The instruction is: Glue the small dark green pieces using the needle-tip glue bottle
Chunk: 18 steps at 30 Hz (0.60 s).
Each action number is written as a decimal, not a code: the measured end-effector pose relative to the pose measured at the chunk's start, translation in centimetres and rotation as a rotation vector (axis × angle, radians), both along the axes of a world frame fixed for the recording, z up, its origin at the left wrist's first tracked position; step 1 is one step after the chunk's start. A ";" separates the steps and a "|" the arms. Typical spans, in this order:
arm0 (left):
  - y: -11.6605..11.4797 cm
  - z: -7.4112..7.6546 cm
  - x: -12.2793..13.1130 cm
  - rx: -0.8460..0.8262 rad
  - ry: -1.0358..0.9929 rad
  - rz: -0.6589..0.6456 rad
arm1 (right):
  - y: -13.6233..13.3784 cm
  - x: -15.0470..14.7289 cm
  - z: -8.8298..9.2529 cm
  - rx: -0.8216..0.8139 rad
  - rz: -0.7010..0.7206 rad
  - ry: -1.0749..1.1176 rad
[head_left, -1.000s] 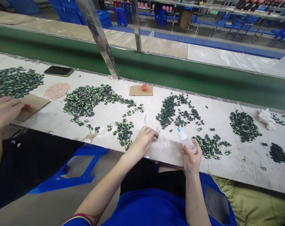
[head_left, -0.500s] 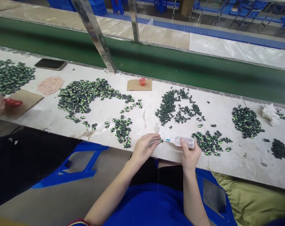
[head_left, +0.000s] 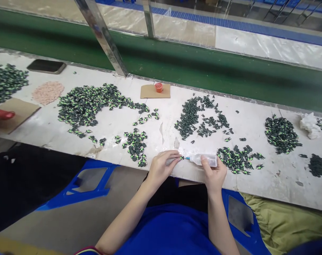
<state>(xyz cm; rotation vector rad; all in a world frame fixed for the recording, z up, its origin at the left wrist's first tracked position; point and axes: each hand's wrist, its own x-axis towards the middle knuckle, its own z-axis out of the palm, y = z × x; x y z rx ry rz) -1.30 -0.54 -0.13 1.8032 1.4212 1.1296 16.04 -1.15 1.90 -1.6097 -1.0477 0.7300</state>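
Note:
Near the table's front edge, my left hand (head_left: pixel 163 167) is closed, pinching a small dark-green part with bright green marks (head_left: pixel 181 158) between thumb and fingertips. My right hand (head_left: pixel 214 173) is wrapped round a clear squeeze bottle (head_left: pixel 207 160), held on its side. The bottle's blue needle tip (head_left: pixel 187 158) points left and meets or nearly meets the small part; I cannot tell which. Right of the bottle lies a pile of dark parts with green marks (head_left: pixel 236 159). A similar smaller pile (head_left: pixel 136 145) lies left of my left hand.
Plain dark pieces (head_left: pixel 188 118) lie behind my hands. A red cup (head_left: pixel 158 87) stands on cardboard (head_left: pixel 147 92) at the back. Further left are a large pile (head_left: pixel 81 102), pink pieces (head_left: pixel 47 92) and a phone (head_left: pixel 46 66). A metal post (head_left: pixel 105 39) rises at the table's back edge.
The bottle has shifted slightly left, its tip closer to the small part. The view has tilted down a little. The other person's hand at the left has gone out of view.

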 end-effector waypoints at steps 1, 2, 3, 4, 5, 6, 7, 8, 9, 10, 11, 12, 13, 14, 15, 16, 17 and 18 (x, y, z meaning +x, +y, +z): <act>0.0 0.0 0.0 -0.002 0.003 -0.001 | 0.0 0.0 0.0 0.000 0.003 -0.003; 0.0 0.1 0.0 -0.004 0.005 0.000 | 0.0 0.0 0.0 -0.001 0.007 -0.004; 0.0 0.1 0.0 -0.008 0.006 0.002 | 0.0 0.0 0.0 -0.003 0.010 -0.005; -0.1 0.1 0.0 -0.015 0.007 0.004 | 0.0 0.0 0.0 -0.006 0.013 -0.005; -0.1 0.1 -0.1 -0.026 0.008 0.005 | 0.0 0.0 0.0 -0.009 0.017 -0.005; -0.1 0.1 -0.1 -0.037 0.009 0.008 | 0.0 0.0 0.0 -0.011 0.020 -0.004; -0.2 0.1 -0.1 -0.050 0.009 0.011 | 0.0 0.0 0.1 -0.012 0.023 -0.002; -0.2 0.1 -0.1 -0.063 0.009 0.014 | 0.0 0.0 0.1 -0.011 0.024 0.001; -0.2 0.1 -0.1 -0.073 0.008 0.017 | 0.0 0.0 0.1 -0.008 0.024 0.004; -0.3 0.2 -0.1 -0.080 0.005 0.022 | 0.0 0.0 0.1 -0.006 0.025 0.006; -0.3 0.2 -0.1 -0.086 0.001 0.024 | 0.0 -0.1 0.1 -0.005 0.022 0.005; -0.3 0.2 -0.1 -0.090 -0.002 0.026 | 0.0 -0.1 0.1 -0.004 0.019 0.003; -0.3 0.3 0.0 -0.093 -0.003 0.025 | 0.0 -0.1 0.2 -0.005 0.018 0.001; -0.3 0.3 0.0 -0.094 -0.004 0.025 | 0.0 -0.1 0.2 -0.006 0.017 -0.001; -0.3 0.4 0.0 -0.095 -0.003 0.025 | 0.0 -0.1 0.2 -0.009 0.016 -0.002; -0.2 0.4 0.0 -0.096 -0.003 0.027 | 0.0 -0.1 0.2 -0.010 0.017 -0.001; -0.2 0.5 0.0 -0.095 -0.003 0.029 | 0.0 -0.2 0.2 -0.011 0.019 0.001; -0.2 0.5 0.0 -0.094 -0.004 0.032 | 0.0 -0.2 0.3 -0.011 0.019 0.004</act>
